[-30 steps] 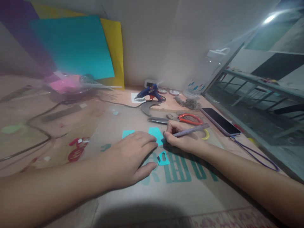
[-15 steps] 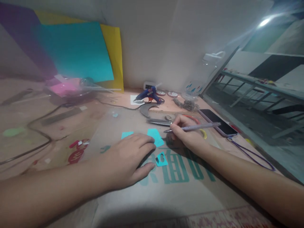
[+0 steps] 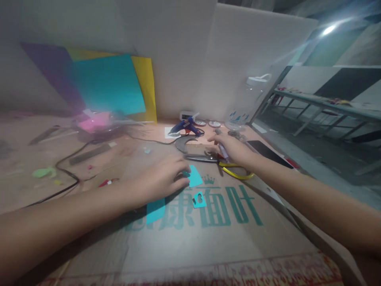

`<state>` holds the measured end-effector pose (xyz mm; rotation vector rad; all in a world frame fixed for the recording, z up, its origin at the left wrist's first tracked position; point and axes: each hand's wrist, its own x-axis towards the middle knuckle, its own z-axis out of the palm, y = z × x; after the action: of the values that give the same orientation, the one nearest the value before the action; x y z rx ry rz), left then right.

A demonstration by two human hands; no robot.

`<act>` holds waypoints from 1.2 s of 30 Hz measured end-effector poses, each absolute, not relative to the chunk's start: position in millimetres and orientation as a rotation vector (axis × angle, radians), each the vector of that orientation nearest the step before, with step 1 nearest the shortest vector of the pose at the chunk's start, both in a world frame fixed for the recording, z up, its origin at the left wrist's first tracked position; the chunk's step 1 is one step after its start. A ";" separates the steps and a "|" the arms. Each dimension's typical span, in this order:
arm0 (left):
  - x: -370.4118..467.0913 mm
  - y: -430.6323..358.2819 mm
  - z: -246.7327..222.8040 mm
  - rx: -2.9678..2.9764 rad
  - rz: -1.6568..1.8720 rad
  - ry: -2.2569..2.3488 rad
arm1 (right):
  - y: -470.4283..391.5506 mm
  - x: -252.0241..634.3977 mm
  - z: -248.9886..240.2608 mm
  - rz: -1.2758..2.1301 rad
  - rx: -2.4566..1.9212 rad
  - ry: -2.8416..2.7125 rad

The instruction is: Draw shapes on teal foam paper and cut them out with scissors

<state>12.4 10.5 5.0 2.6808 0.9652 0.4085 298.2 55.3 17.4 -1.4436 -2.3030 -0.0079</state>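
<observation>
My left hand (image 3: 166,172), blurred, lies low over the board with its fingers loosely bent and apart. Its fingertips touch the left edge of a turquoise paper piece (image 3: 195,177). Beneath my left wrist is another turquoise paper piece (image 3: 155,211); a small one with a cut-out hole (image 3: 199,200) lies in front of the fingers. My right hand (image 3: 230,149) is above the scissors (image 3: 202,158), which have a yellow handle loop. A lavender pen (image 3: 224,153) sits within the right hand's grip, partly hidden, while other fingers reach out leftward.
Behind the scissors lie a curved grey blade-like piece (image 3: 182,144) and a blue glue gun (image 3: 187,125). A clear bottle (image 3: 239,115) and a phone (image 3: 269,153) are at the right. Coloured sheets (image 3: 110,85) lean on the wall; a cable (image 3: 70,171) runs along the left.
My right hand has moved forward over the scissors, and the pen has swung from slanting right to nearly upright. My left hand has shifted back left, uncovering the printed board and a turquoise piece.
</observation>
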 end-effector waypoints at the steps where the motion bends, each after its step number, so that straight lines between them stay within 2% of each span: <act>1: 14.5 10.0 3.4 2.689 0.406 0.942 | 59.2 297.2 16.6 0.018 -1.454 -2.359; 10: 18.3 13.9 -5.9 2.677 0.413 0.857 | 72.5 298.6 15.4 0.364 -1.336 -2.524; 13: 20.2 12.9 -7.1 2.681 0.433 0.892 | 62.2 289.4 18.7 0.332 -1.300 -2.542; 20: 11.0 -4.4 1.3 2.618 0.342 0.806 | 16.7 276.5 22.2 0.104 -1.283 -2.189; 30: -10.9 -11.5 17.8 2.632 0.106 0.769 | -41.3 256.2 4.1 0.797 -1.195 -1.923; 36: -2.9 -8.5 14.7 2.507 0.059 0.912 | -30.3 265.0 -0.1 0.382 -1.119 -2.145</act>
<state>-2.9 -8.5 14.7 2.5065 0.9119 0.0594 265.0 -30.3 -0.1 -1.1193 -2.1452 0.3822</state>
